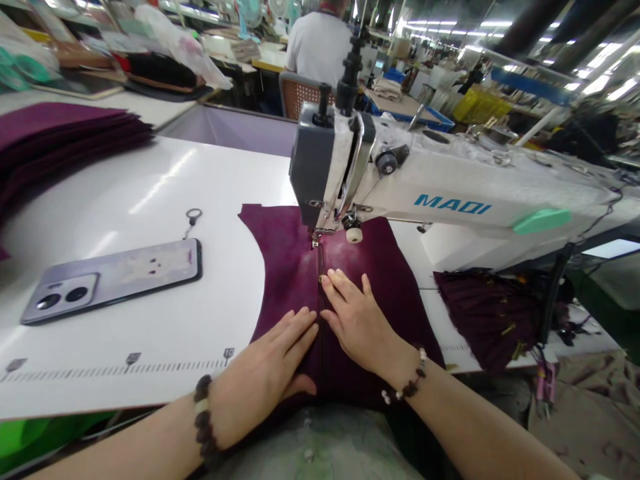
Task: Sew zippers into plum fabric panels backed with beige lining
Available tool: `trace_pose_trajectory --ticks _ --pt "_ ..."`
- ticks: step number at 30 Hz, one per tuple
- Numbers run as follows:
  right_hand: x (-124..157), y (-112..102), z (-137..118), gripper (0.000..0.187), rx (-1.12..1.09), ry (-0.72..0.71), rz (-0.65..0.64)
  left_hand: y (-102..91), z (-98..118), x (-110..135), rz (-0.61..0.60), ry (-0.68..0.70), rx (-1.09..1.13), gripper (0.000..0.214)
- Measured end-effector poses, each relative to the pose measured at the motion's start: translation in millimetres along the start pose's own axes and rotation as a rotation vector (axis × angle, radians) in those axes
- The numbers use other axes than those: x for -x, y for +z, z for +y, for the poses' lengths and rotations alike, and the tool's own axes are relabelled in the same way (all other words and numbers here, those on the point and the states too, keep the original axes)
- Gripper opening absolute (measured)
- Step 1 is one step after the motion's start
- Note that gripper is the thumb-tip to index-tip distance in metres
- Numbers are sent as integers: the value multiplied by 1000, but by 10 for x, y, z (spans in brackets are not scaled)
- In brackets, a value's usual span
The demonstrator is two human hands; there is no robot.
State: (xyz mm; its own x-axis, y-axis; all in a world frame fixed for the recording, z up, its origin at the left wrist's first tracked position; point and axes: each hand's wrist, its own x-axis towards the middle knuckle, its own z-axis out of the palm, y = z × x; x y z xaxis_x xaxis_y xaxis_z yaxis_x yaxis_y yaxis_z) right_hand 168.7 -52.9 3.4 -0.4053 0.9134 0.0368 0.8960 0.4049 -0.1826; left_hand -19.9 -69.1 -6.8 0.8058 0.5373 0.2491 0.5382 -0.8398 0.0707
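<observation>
A dark purple piece of fabric point(280, 267) with a zipper point(321, 293) down its middle lies on the white table under the needle of a white sewing machine point(450, 187). My left hand point(270, 373) lies flat on the fabric left of the zipper, fingers stretched out and together. My right hand point(355, 320) presses flat on the fabric right of the zipper, fingertips close to the presser foot point(317, 235). Neither hand holds anything. Both wrists wear bead bracelets.
A phone point(115, 279) with a key ring lies face down at the left on the white table point(150, 200). Stacked purple fabric point(65, 140) sits at the far left. More purple zippered pieces point(485, 313) hang at the right. A person in a grey shirt point(320, 47) sits beyond.
</observation>
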Motion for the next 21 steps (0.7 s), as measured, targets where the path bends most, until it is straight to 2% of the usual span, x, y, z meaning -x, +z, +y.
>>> trace_pose_trajectory --ticks 21 --pt "-77 26 14 46 70 0 -5 15 -91 -78 -16 37 22 65"
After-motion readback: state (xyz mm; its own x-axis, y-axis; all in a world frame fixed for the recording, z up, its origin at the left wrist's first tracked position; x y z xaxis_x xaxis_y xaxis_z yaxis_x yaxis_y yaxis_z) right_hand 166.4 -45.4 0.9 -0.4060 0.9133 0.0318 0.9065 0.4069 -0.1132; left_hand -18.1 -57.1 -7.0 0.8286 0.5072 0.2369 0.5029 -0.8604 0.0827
